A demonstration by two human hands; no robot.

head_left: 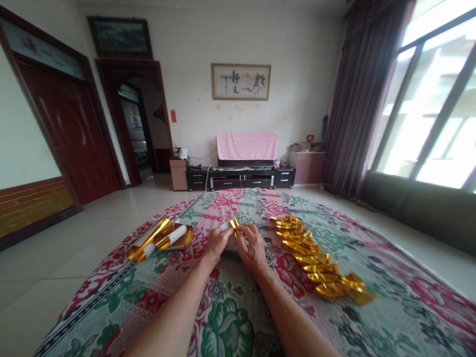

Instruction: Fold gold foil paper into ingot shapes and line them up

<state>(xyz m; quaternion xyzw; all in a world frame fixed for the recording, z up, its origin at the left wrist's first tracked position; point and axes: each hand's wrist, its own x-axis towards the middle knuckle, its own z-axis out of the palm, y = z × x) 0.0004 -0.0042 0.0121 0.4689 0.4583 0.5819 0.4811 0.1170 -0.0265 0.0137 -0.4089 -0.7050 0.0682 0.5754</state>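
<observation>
Both hands meet over the middle of a round table with a flowered cloth (230,322). Between them is a small sheet of gold paper (234,224) with a white back. My left hand (216,244) pinches its left side, and my right hand (253,247) has its fingers closed on the right side. To the right, several folded gold paper pieces (316,260) lie in a slanting row. On the left rest curled gold sheets (163,239) with white backs.
Beyond the table stands a low black cabinet (241,182) with a pink cloth (247,146) over a screen. A curtained window (439,109) is on the right, a dark red door (70,129) on the left.
</observation>
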